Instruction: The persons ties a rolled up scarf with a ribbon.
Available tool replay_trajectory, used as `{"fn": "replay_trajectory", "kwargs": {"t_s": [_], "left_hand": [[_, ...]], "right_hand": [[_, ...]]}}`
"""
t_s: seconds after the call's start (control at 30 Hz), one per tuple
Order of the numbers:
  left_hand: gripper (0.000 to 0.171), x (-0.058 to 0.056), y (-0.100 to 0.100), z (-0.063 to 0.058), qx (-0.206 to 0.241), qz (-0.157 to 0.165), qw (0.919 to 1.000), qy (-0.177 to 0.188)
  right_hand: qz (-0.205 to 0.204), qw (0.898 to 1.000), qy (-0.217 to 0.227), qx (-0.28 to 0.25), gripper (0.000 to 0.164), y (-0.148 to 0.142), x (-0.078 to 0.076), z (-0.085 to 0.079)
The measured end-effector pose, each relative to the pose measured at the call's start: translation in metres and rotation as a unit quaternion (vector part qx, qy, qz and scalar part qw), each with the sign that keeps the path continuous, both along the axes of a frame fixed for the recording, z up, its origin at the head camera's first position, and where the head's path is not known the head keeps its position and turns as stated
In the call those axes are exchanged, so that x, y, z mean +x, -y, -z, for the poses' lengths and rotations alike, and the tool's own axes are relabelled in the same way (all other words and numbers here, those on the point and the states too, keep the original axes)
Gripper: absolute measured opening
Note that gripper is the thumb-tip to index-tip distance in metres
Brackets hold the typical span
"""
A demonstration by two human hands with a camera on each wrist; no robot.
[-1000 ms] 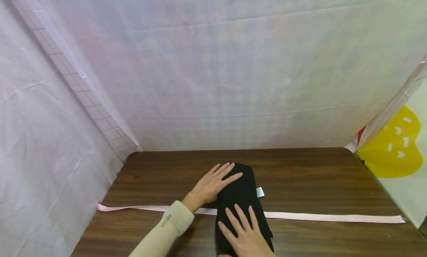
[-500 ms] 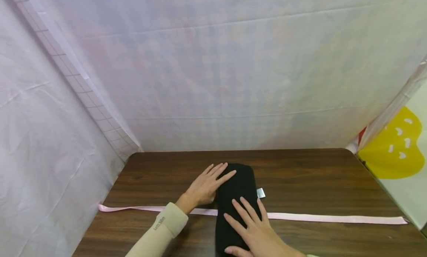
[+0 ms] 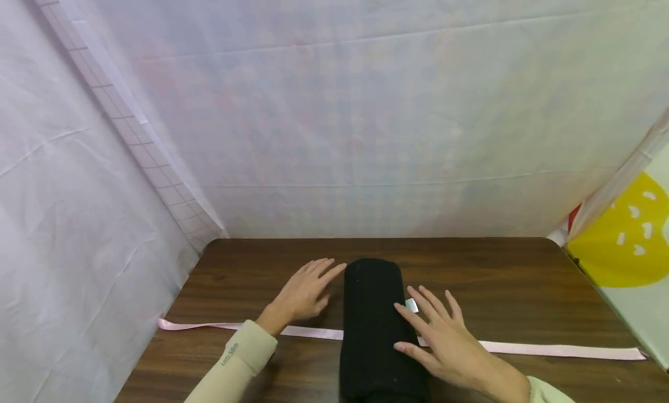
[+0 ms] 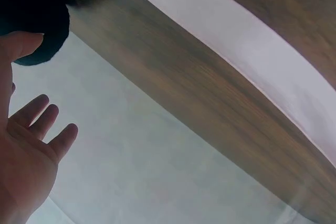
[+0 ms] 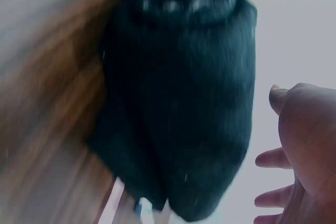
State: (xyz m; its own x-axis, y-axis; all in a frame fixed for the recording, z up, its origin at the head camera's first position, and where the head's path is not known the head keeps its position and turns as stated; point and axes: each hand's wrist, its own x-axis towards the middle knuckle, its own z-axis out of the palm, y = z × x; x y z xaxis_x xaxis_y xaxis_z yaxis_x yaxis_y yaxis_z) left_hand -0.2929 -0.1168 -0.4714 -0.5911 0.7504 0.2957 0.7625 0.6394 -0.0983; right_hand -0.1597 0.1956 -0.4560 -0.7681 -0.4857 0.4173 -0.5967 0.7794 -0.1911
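A black fabric roll [image 3: 372,321] lies lengthwise on the brown table, with a small white tag [image 3: 412,305] at its right side. My left hand [image 3: 305,292] is just left of its far end, fingers extended, forefinger close to the edge. On the other side my right hand [image 3: 449,339] has its fingers spread, thumb and forefinger tips overlapping the roll's right edge in the head view. From the right wrist, the black fabric [image 5: 184,103] shows a rounded roll with a loose flap, and the right hand [image 5: 310,145] appears apart from it. Neither hand grips anything.
A pale pink ribbon [image 3: 564,351] runs across the table [image 3: 486,269] and passes beneath the roll. White sheeting [image 3: 334,130] hangs behind the table's far edge and along the left. A yellow shape [image 3: 627,240] shows on the right.
Both hands have moved off the top of the black roll, the left hand leftward and the right hand rightward. More of the roll's top is now uncovered, and it looks rounder.
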Motion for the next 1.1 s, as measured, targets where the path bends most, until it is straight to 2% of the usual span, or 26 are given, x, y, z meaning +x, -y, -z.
{"fn": "replay_trajectory", "kwargs": {"t_s": [0.17,0.37,0.57,0.73,0.87,1.0,1.1], "left_hand": [[0.077,0.001,0.01,-0.002,0.024,-0.009,0.9997,-0.003],[0.073,0.002,0.022,-0.004,0.056,-0.016,0.9983,0.0],[0.066,0.003,0.031,-0.007,0.07,-0.029,0.9968,0.024],[0.047,0.007,0.036,-0.009,0.08,-0.043,0.9941,0.06],[0.036,0.01,0.039,-0.008,0.088,-0.055,0.9875,0.119],[0.033,0.013,0.042,-0.007,0.107,-0.059,0.9751,0.185],[0.029,0.013,0.043,-0.005,0.137,-0.049,0.9642,0.222]], "right_hand": [[0.007,0.999,0.032,-0.015,0.058,-0.018,-0.011,-0.001],[0.013,0.999,0.045,-0.023,0.056,-0.035,-0.023,0.001],[0.007,0.997,0.073,-0.029,0.052,-0.055,-0.036,0.001],[-0.01,0.993,0.102,-0.059,0.043,-0.071,-0.048,0.004],[-0.017,0.981,0.169,-0.095,0.043,-0.082,-0.054,0.007],[-0.024,0.96,0.248,-0.127,0.046,-0.091,-0.059,0.009],[-0.03,0.945,0.291,-0.144,0.043,-0.094,-0.062,0.012]]}}
